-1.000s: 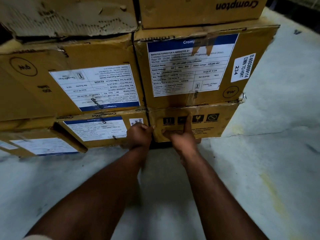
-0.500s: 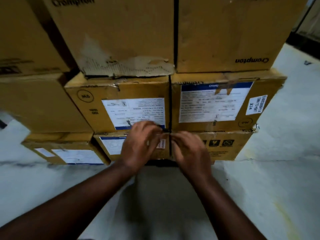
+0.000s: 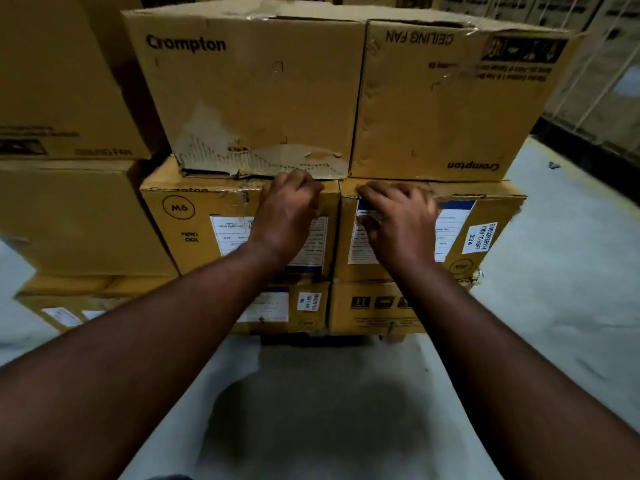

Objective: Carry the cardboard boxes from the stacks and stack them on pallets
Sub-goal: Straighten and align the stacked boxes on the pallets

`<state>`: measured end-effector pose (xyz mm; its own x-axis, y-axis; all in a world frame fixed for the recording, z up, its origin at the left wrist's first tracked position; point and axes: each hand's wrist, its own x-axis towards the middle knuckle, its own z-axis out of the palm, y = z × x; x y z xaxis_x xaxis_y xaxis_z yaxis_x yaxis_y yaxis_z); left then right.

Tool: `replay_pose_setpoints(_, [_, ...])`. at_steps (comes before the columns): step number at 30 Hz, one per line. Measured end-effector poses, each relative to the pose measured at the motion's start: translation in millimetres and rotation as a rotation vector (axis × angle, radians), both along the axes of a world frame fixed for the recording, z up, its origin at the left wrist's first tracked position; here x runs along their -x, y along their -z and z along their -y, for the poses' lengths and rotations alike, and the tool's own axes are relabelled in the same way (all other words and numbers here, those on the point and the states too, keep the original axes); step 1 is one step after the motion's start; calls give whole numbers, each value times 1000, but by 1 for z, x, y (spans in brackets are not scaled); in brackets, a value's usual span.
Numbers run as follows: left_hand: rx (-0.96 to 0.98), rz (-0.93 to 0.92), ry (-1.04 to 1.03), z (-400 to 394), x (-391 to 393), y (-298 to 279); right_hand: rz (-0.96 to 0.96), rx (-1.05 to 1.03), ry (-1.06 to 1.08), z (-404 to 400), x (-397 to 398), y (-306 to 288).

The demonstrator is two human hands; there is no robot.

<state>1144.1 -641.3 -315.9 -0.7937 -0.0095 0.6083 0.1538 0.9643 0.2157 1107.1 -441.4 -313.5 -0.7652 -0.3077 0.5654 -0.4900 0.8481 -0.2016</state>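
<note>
A stack of brown cardboard boxes stands in front of me. On top sit a torn Crompton box [image 3: 249, 91] and an upside-down ceiling fan box [image 3: 446, 109]. Below them are two labelled boxes, the left one [image 3: 187, 216] and the right one [image 3: 498, 216]. My left hand [image 3: 287, 213] lies against the left labelled box's upper edge, fingertips at the seam under the torn box. My right hand [image 3: 398, 226] is over the right box's white label, fingers loosely bent and blurred. Neither hand holds anything.
Two flatter boxes [image 3: 308, 306] form the bottom row. Another box stack [image 3: 59, 81] stands close on the left. Grey concrete floor [image 3: 554, 289] lies to the right and under my arms. Wrapped goods [image 3: 606, 64] stand at the back right.
Both hands have risen from the bottom row of boxes to the upper edge of the middle row. The view has tilted up, so the top boxes now show in full.
</note>
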Motion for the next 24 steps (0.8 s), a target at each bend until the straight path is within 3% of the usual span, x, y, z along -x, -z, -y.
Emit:
replay_pose_setpoints(14, [42,-11,74,17,-21,5,9,87,-57,38,-26,-2])
replay_pose_setpoints(17, [105,32,29,61,-51,16,-51,76,-212,79,-47,4])
replay_pose_setpoints(20, [125,-66,-38,129,-88,17,-1,0,-370,122,-59,14])
replay_pose_setpoints(24, [65,-30,-197,232,-119,-2,-49,-84,-433,170,-63,22])
